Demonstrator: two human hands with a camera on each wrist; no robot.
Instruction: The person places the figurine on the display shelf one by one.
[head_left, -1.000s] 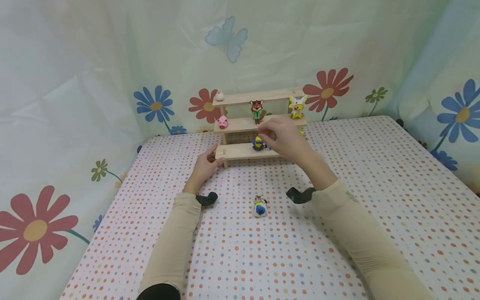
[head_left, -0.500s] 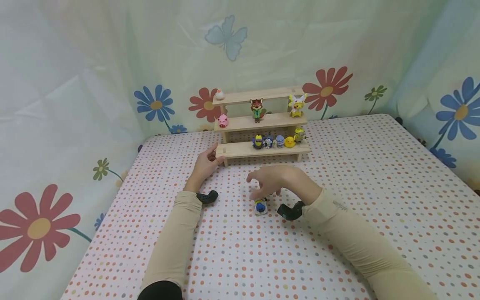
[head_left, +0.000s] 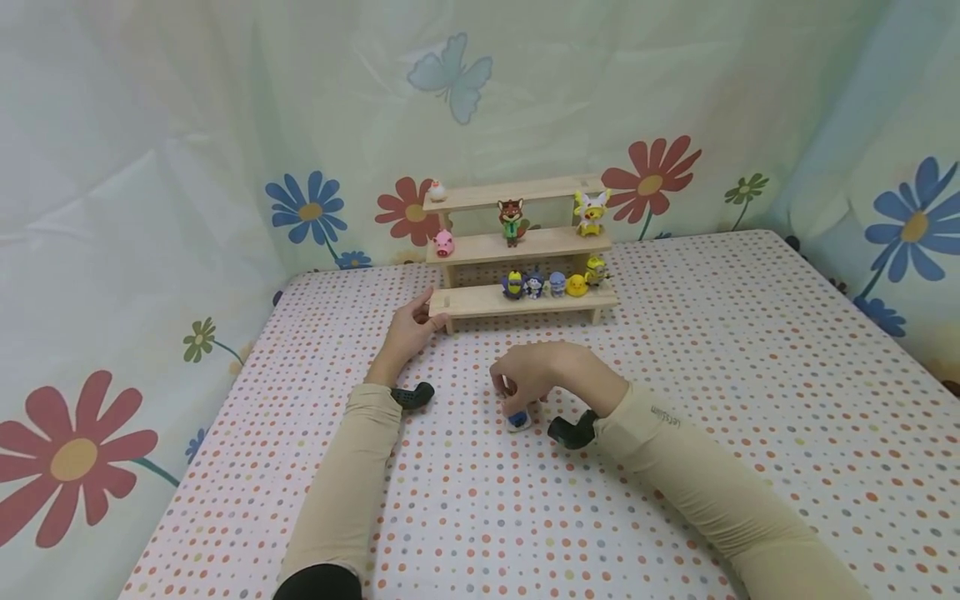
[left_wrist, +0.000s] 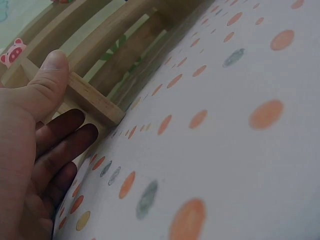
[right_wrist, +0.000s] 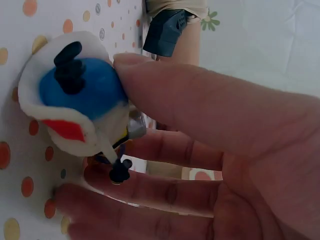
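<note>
A small white-and-blue figurine (head_left: 517,420) lies on the dotted cloth, partly covered by my right hand (head_left: 534,372). In the right wrist view, the thumb presses the blue part of the figurine (right_wrist: 82,90) while the fingers curl behind it; black and red details show on it. My left hand (head_left: 408,333) holds the left end of the lowest board of a three-tier wooden shelf (head_left: 480,303). The left wrist view has the thumb of the left hand (left_wrist: 37,100) against the wood, with the fingers below beside a shelf leg (left_wrist: 95,97).
On the lowest board several figurines stand toward the right, including a yellow duck (head_left: 577,286). The middle board carries a pink pig (head_left: 444,243), a fox (head_left: 512,222) and a yellow-and-white figure (head_left: 592,214). A white bird figurine (head_left: 437,191) is on top.
My right hand has come away from the lowest board, moved toward me and lowered onto the white-and-blue figurine, taking hold of it. The left hand has stayed at the shelf's left end.
</note>
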